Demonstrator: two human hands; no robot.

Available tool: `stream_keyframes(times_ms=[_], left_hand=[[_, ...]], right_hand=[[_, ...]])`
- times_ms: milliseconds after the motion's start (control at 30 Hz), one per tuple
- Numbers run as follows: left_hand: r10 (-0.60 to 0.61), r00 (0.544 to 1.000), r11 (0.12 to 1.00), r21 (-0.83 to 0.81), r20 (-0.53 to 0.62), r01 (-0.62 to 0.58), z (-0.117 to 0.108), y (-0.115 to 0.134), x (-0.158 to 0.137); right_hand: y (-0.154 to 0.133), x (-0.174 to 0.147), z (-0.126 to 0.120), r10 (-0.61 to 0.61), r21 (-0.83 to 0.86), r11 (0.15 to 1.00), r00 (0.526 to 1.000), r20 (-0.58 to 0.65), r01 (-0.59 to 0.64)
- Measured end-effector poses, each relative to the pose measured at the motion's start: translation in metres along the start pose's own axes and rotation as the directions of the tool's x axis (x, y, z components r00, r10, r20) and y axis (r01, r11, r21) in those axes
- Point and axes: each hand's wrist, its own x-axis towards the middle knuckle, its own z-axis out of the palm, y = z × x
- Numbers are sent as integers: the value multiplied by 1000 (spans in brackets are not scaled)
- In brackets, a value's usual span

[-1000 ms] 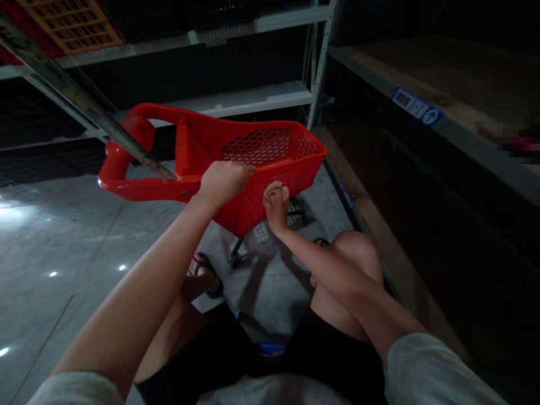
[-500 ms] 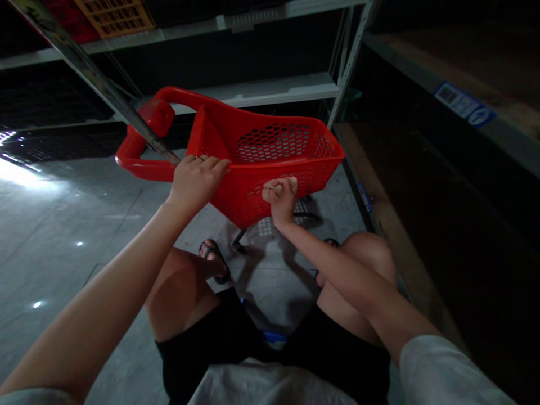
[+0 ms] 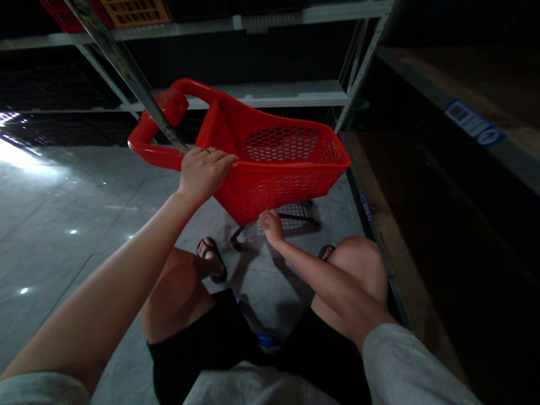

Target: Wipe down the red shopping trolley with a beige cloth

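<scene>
A red plastic shopping cart (image 3: pixel 291 174) with a holed basket stands on the floor in front of me. My left hand (image 3: pixel 206 171) wraps over the cart's near rim, just by the foot of a worn metal pole (image 3: pixel 130 79). Low on the basket's near side, at its bottom edge, is my right hand (image 3: pixel 272 226), its fingers closed in a fist. The beige crumpled cloth it held a moment earlier is mostly hidden inside the fist now.
Behind the cart runs a metal shelf rack (image 3: pixel 291 93), with an orange crate (image 3: pixel 137 12) on an upper level. Along the right side are dark shelves with a blue-and-white label (image 3: pixel 475 121). My knees and sandalled feet flank the grey tiled floor (image 3: pixel 105 225) below the cart.
My right hand has moved down the basket's side to its lower edge, and the cloth has gone from sight. My left hand keeps its grip on the rim. The view has shifted slightly.
</scene>
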Motion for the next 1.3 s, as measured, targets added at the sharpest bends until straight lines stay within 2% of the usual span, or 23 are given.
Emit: stream_keyframes(times_ms=[100,167,233,333,433,500,600,667,767,867,1000,1133,1233,1300], left_hand=[[3,1000,1000,5,-24,-2,3,-3,0],[5,999,1000,3,-36,-5,5,-3,1],[13,998,1000,-1,-54,-13,8,-4,1],[39,991,999,-21,-126,-42,14,-6,1],[82,968,995,-28,-236,-91,21,-6,2],[109,951,993,-14,-290,-118,24,-3,1],[130,941,991,-1,-313,-137,26,7,0],[136,941,990,4,-310,-142,24,15,-1],[141,942,990,20,-305,-142,21,24,-2],[136,944,990,5,-301,-141,20,28,-1],[117,947,989,-50,-298,-138,21,28,2],[109,948,991,-41,-300,-127,23,28,3],[113,948,993,-11,-296,-121,23,28,3],[115,949,993,-2,-294,-121,22,29,3]], right_hand=[[2,3,3,70,-4,997,992,-104,-71],[-12,14,5,87,2,996,978,-188,-88],[-34,30,2,54,7,999,966,-255,-54],[-71,52,-12,-124,-16,992,931,-345,126],[-100,64,-31,-327,-98,944,850,-412,316],[-109,66,-40,-446,-169,894,794,-413,415],[-105,65,-43,-611,-244,792,727,-313,560],[-93,60,-37,-669,-276,737,723,-173,617],[-68,47,-19,-697,-333,654,712,83,679],[-45,27,-1,-683,-350,595,685,255,724],[-23,6,5,-566,-380,612,720,402,694],[-1,-7,-9,-480,-305,634,671,566,711],[7,-12,-16,-433,-318,658,689,582,682],[1,-9,-17,-410,-338,695,735,540,635]])
